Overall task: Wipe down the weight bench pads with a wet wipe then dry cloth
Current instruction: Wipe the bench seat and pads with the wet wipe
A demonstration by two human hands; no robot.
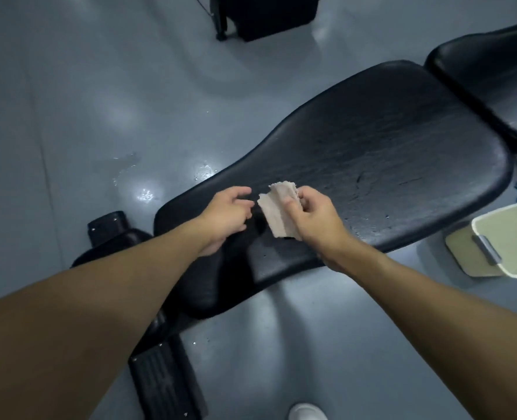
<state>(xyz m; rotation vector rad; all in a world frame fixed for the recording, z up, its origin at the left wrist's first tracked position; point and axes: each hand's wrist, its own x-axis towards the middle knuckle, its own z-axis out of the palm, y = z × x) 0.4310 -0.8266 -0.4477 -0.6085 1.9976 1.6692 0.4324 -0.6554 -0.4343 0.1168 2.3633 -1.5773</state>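
Just above the narrow near end of the long bench pad point(357, 140), a folded pale cloth point(276, 212) is pinched in the right hand point(311, 216). Beside its left edge the left hand point(223, 216) is held loosely curled, empty, not touching. Bare grey floor point(84, 101) lies beyond the pad's far edge.

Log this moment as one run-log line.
right hand: grips cloth over bench pad | left hand: open, next to cloth | bench pad: droplets on surface
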